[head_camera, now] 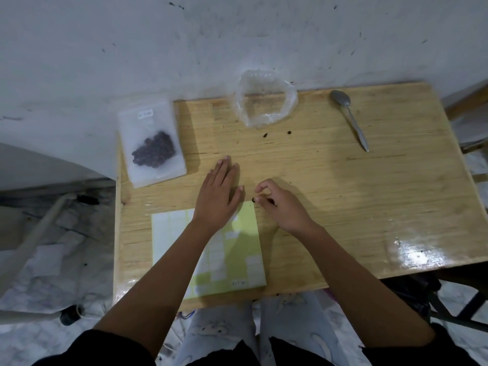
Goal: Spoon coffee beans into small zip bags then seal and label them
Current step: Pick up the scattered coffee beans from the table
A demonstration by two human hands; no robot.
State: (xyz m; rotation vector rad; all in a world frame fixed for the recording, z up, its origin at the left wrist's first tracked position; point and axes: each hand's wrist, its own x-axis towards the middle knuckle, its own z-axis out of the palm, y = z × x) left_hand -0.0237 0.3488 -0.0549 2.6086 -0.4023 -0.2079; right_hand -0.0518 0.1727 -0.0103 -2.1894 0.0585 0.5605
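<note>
A stack of small zip bags (151,140) lies at the table's far left corner; the top bag holds dark coffee beans (154,152) and carries a white label (145,113). An open clear plastic bag (265,101) sits at the back middle. A metal spoon (350,117) lies to its right. A green label sheet (237,257) rests at the front edge. My left hand (220,192) lies flat, fingers straight, over the sheet's top edge. My right hand (280,204) has curled fingers pinching small dark coffee beans (254,199) beside the sheet's top right corner.
The wooden table (343,207) stands against a scuffed white wall. Two loose dark bean bits (277,133) lie below the plastic bag. A white pipe frame (39,228) and crumpled sheeting are on the floor to the left. A chair frame (464,310) is at the right.
</note>
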